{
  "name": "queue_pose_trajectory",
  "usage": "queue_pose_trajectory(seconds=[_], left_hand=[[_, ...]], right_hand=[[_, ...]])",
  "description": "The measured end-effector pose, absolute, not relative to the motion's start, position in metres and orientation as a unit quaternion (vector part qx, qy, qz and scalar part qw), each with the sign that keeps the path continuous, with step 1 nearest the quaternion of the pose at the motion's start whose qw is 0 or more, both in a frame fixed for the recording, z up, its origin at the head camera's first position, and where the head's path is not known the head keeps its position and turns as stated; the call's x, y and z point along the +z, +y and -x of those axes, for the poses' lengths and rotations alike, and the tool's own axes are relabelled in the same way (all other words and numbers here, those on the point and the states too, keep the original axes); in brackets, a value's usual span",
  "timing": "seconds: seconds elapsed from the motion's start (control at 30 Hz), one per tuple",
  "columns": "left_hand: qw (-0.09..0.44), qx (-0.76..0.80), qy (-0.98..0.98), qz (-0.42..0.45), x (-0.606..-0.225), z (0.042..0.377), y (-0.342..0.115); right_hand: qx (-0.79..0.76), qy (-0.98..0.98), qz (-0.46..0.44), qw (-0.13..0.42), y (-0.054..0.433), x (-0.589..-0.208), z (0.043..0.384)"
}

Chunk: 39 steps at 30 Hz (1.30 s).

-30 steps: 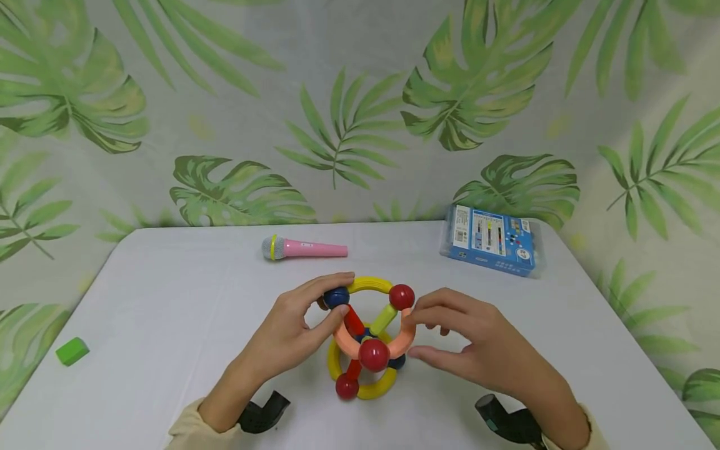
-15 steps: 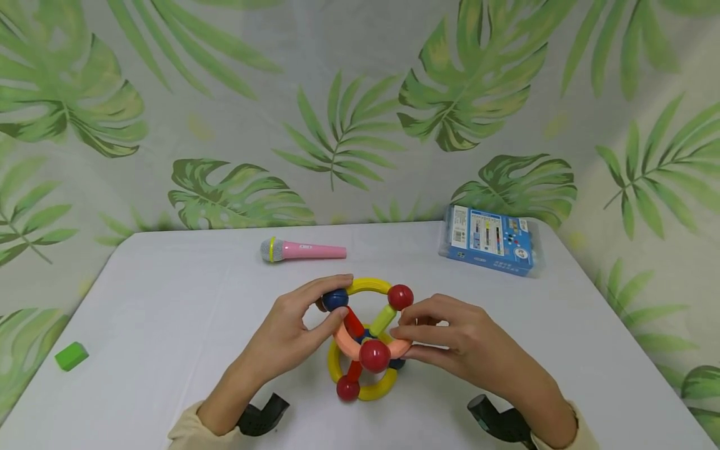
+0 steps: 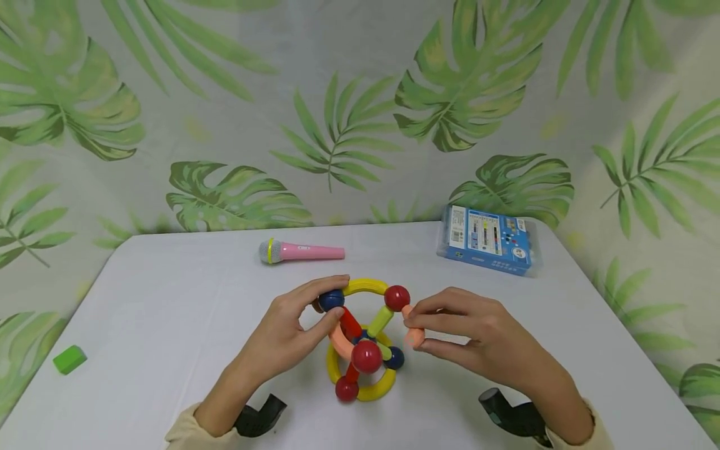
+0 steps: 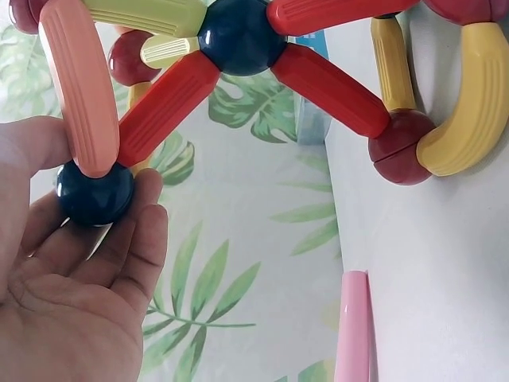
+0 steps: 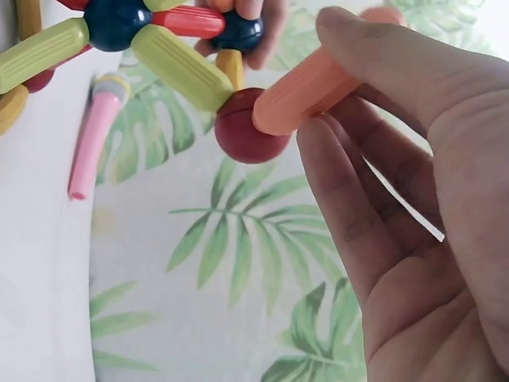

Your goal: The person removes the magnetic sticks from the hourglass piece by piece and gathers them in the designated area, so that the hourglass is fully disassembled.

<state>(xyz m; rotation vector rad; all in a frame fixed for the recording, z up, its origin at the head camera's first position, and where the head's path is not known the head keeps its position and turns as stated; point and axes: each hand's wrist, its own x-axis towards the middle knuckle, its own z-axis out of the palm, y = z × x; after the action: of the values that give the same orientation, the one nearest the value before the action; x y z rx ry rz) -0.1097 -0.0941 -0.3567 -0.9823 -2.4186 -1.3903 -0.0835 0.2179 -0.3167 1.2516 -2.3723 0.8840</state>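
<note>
A toy built of magnetic balls and rods, with a lower yellow ring (image 3: 375,392) on the table, stands in the middle of the head view. My left hand (image 3: 295,325) grips the dark blue ball (image 4: 95,193) at its upper left, the thumb by one end of a curved orange rod (image 4: 79,87). That rod runs to the front red ball (image 3: 367,356). My right hand (image 3: 486,331) pinches another curved orange rod (image 5: 306,91). One end of it meets the upper right red ball (image 5: 250,131); its near end is apart from the front ball.
A pink toy microphone (image 3: 309,252) lies behind the toy. Toward the back right is a blue box (image 3: 486,240) in clear packaging. A green block (image 3: 70,359) lies near the table's left edge. A leaf-print cloth (image 3: 349,200) hangs behind the table.
My right hand closed its fingers on the right orange rod, then swung its near end rightward off the front red ball. My left hand kept its grip on the blue ball.
</note>
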Motion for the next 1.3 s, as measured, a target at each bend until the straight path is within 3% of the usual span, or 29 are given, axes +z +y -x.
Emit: queue_pose_trajectory(seconds=[0.47,0.8,1.3], left_hand=[[0.081,-0.468,-0.816,0.329,-0.355,0.107,-0.093],[0.076,-0.464,-0.82,0.327,-0.353,0.105,-0.093],[0.074,-0.466,-0.818,0.329,-0.356,0.107,-0.091]], right_hand=[[0.417,-0.834,-0.337,0.13,0.23,-0.317,0.087],[0.469,-0.822,-0.29,0.144,0.238,-0.313,0.089],[0.3,-0.87,-0.331,0.208,0.262,-0.329,0.105]])
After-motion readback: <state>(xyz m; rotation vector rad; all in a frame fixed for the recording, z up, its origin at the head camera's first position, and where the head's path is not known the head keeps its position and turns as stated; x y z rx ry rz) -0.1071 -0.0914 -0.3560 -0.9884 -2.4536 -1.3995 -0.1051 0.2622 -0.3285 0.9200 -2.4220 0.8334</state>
